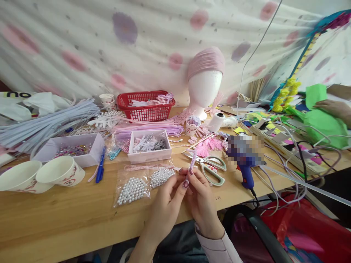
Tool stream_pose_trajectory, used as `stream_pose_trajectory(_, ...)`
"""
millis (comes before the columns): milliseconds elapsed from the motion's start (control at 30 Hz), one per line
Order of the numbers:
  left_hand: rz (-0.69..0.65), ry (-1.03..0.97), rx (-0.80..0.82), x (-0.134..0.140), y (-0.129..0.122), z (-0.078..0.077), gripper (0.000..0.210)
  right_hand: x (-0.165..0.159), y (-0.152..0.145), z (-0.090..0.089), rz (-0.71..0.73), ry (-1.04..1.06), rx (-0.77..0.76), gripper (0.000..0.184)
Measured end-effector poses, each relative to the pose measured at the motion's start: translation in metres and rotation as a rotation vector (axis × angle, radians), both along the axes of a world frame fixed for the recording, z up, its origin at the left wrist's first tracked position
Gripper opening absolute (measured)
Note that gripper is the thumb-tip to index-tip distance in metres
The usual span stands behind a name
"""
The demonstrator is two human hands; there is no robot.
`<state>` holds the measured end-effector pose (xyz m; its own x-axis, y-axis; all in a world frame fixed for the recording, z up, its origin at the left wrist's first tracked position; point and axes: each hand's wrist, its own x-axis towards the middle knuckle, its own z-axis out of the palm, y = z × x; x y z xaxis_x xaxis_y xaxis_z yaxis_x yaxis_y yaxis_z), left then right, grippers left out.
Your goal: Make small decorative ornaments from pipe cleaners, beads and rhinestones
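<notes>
A short lilac fuzzy pipe cleaner (pixel 193 160) stands up from between my fingertips, over the front part of the table. My left hand (pixel 168 199) is closed, its thumb and fingers pinching the lower end. Close against it, my right hand (pixel 201 197) pinches the same piece with thumb and forefinger. The lower end is hidden by my fingers. Just behind my hands lie scissors (pixel 212 171) with pale green handles. To the left of my fingers are clear bags of white pearl beads (pixel 133 190), and behind those a white box (pixel 149 156) of small charms.
A blue glue gun (pixel 246 175), partly pixelated, stands right of the scissors among cables. Paper cups (pixel 61 171), a blue marker (pixel 101 166) and a bead box (pixel 94 146) are left. Behind are a red basket (pixel 146 113) and foam head (pixel 204 87). Another person's hand (pixel 333 109) touches green material.
</notes>
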<state>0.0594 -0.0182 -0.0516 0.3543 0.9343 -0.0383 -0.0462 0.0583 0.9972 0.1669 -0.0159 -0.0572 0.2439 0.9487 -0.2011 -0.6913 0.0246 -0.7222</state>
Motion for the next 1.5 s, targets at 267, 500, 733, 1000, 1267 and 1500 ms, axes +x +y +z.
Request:
stream_pose_trajectory(267, -0.079, -0.219, -0.205, 0.009, 0.007, -0.002, 0.032, 0.009, 0.004, 0.003, 0.021, -0.084, 0.039, 0.028)
stream_pose_trajectory(500, -0.077, -0.317, -0.326, 0.009, -0.002, -0.006, 0.032, 0.001, 0.002, 0.001, -0.091, -0.084, 0.021, 0.03)
stream_pose_trajectory(733, -0.029, -0.397, -0.383, 0.012, -0.013, -0.008, 0.036, 0.0, 0.002, 0.007, -0.156, -0.052, 0.007, 0.032)
stream_pose_trajectory(1000, 0.002, -0.568, -0.507, 0.014, -0.026, -0.014, 0.043, -0.004, 0.001, 0.008, -0.147, -0.018, -0.003, 0.029)
stream_pose_trajectory(1267, 0.024, -0.639, -0.577, 0.015, -0.028, -0.014, 0.041, -0.001, 0.006, 0.004, -0.118, -0.001, 0.054, 0.027)
stream_pose_trajectory(1500, 0.072, -0.563, -0.596, 0.015, -0.028, -0.014, 0.051, 0.013, 0.015, 0.008, 0.059, -0.118, 0.076, 0.024)
